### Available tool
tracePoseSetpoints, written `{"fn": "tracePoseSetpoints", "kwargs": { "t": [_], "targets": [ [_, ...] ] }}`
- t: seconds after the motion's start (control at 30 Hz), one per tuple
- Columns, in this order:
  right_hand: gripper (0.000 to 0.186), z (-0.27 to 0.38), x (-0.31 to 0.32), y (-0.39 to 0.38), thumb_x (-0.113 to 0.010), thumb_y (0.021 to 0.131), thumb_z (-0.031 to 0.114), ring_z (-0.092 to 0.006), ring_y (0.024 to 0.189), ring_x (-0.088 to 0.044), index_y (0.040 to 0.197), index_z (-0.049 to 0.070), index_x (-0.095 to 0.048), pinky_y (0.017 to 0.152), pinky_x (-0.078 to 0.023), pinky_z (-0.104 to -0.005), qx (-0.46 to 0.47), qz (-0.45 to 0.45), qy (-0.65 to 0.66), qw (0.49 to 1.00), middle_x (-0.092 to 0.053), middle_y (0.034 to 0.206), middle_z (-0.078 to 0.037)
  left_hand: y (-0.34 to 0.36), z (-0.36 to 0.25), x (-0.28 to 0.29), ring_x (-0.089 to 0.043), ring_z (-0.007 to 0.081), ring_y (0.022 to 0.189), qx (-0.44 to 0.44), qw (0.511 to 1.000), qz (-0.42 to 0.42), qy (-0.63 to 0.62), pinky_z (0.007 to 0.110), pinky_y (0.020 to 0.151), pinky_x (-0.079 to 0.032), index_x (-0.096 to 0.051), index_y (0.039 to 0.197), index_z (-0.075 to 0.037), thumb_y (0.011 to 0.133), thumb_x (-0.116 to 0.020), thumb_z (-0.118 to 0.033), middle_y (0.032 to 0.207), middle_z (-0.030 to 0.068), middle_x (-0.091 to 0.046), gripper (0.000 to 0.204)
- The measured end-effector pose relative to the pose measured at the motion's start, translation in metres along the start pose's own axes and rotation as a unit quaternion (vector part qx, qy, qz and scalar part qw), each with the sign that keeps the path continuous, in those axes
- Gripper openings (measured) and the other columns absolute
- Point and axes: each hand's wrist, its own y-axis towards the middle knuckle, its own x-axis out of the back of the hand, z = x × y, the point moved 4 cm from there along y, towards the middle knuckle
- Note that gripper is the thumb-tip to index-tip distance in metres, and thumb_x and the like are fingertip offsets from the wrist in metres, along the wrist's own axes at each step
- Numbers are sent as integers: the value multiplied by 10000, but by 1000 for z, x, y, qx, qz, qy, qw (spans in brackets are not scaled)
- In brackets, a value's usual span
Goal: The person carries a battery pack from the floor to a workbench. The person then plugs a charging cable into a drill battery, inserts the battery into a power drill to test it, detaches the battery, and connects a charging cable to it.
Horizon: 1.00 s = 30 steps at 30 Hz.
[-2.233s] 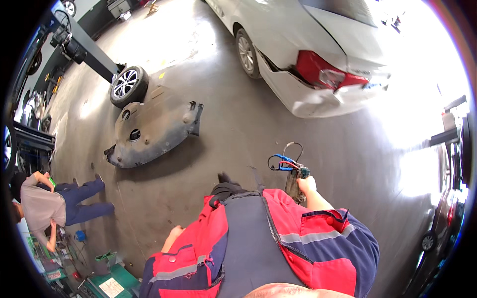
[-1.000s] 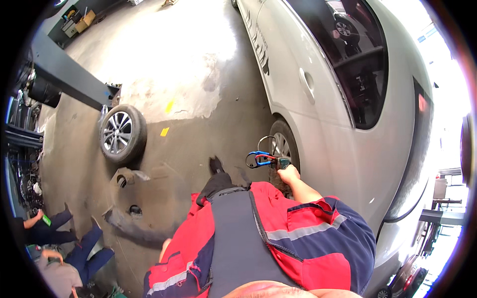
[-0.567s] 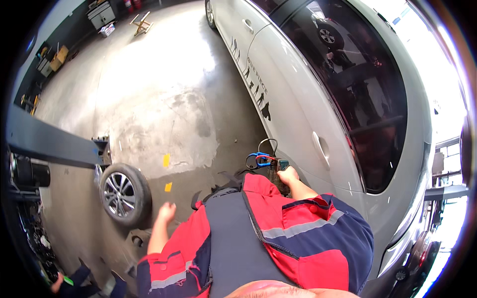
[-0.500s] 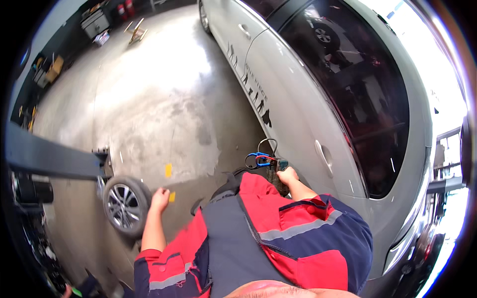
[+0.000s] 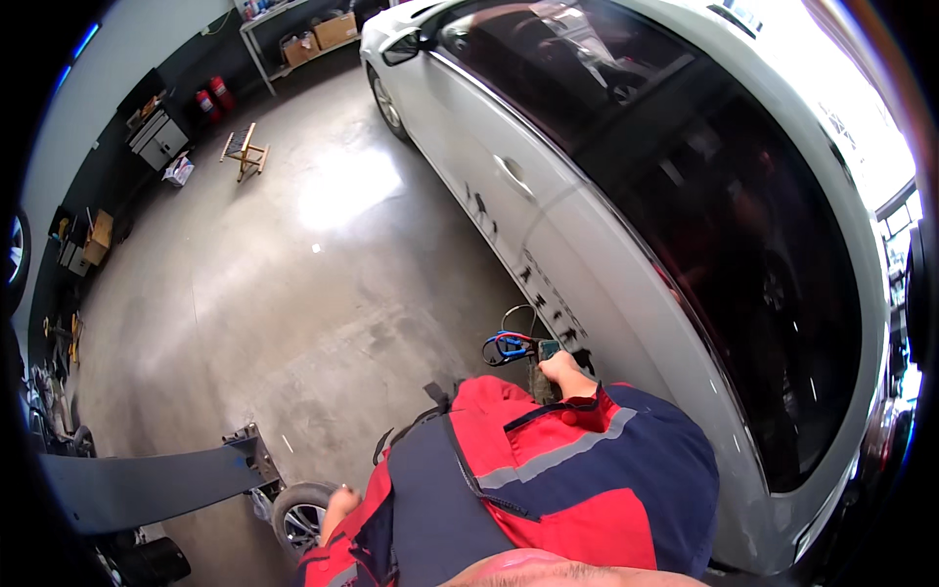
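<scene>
My right hand [image 5: 559,364] is closed on a dark-green handheld device [image 5: 546,377] with looped cables [image 5: 507,347] and blue and red clamps, beside the side of a white car [image 5: 626,303]. The car has dark windows and black decals along its lower doors. My left hand [image 5: 344,497] hangs low by my jacket, fingers loosely curled, with nothing visible in it. It is nearest a loose wheel [image 5: 293,514] on the floor, partly hidden behind it.
A lift post [image 5: 147,484] with a bolted base is at lower left. A folding stool [image 5: 245,149], a cabinet [image 5: 156,142], red fire extinguishers [image 5: 215,98], a shelf with cardboard boxes [image 5: 335,29] and more boxes [image 5: 98,235] line the far floor and wall.
I have moved forward along the car, whose front wheel and mirror now show. The loose wheel and lift post slid down the view; the floor panel and other people left it.
</scene>
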Motion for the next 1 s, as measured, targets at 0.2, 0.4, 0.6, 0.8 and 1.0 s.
{"fn": "tracePoseSetpoints", "kwargs": {
  "t": [0.2,0.4,0.6,0.8,1.0],
  "targets": [
    [580,165,23,89,-749,741,409,-330,1164,-637,1159,11,-691,966,-519,-412,7,-18,-11,1000,-650,1256,-211,75,-17,52,-614,425,1132,170,974,103,-112,478,977,-485,-656,1136,31,892,-562,-397,1157,292,-649,502],
    [544,337,35,127,-748,744,375,-355,1116,-658,1123,-10,-692,934,-532,-424,13,-70,5,997,-670,1192,-239,231,-23,183,-620,428,1116,124,981,94,-120,481,967,-490,-657,1126,33,893,-566,-402,1143,295,-653,502],
    [569,479,51,164,-742,728,376,-362,1143,-642,1139,-14,-690,961,-519,-435,-23,-99,25,995,-660,1215,-241,425,-68,463,-626,430,1100,14,998,-55,-3,484,958,-495,-657,1116,35,894,-570,-406,1129,299,-656,502],
    [532,616,32,208,-703,751,353,-374,1156,-634,1135,-16,-693,966,-514,-439,-47,-70,66,994,-660,1212,-243,549,-209,761,-642,382,1092,-54,978,-190,-65,445,945,-506,-635,1164,19,943,-566,-329,1141,242,-678,418],
    [541,755,28,312,-761,728,378,-370,1129,-646,1109,-3,-706,953,-518,-428,-48,-27,60,997,-670,1179,-245,679,-244,849,-649,359,1087,-63,977,-196,-58,424,931,-510,-636,1181,-8,931,-590,-326,1138,225,-684,408]
  ]
}}
